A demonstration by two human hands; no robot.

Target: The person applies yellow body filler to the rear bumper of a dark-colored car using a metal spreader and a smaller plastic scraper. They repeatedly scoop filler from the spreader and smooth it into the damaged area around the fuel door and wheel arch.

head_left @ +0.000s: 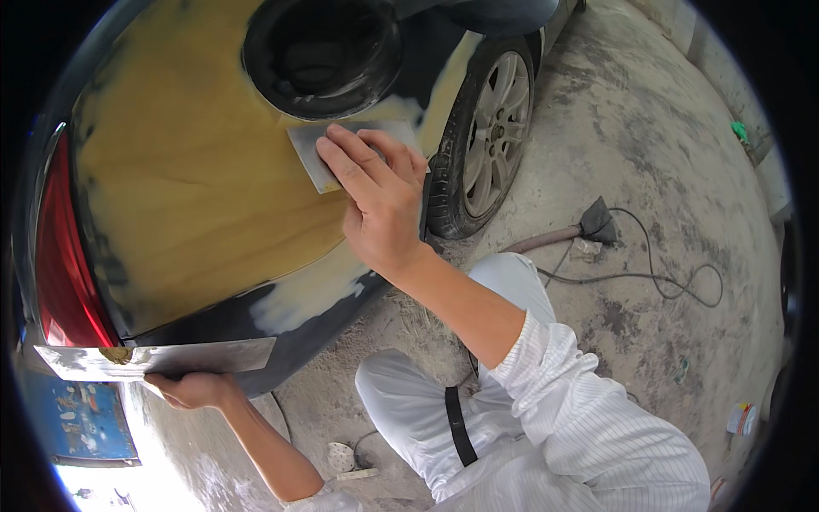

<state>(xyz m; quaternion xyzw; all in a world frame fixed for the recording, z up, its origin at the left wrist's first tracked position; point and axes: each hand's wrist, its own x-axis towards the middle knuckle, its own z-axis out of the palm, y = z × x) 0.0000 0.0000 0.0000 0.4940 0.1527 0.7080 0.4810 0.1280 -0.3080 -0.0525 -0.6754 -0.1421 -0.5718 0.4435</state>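
Observation:
My right hand (380, 200) grips a thin metal spreader (307, 154), held against the car's rear side panel (171, 188) near the right edge of its broad yellow filler area, just below the dark open recess (320, 55). My left hand (196, 391) holds a wide metal plate (213, 357) from underneath, with a small lump of olive putty (113, 355) on it. That plate is at the panel's lower left, in front of the red tail light (64, 256). A paler filler patch (303, 303) shows on the dark bodywork beneath the yellow area.
The wheel (490, 132) is right of my hand. On the concrete floor lie a hose with a dark fitting (597, 222), cables, a round pad tool (341, 456) and a small can (740, 418). My bent knees are below; a blue metal object (77, 418) stands at far left.

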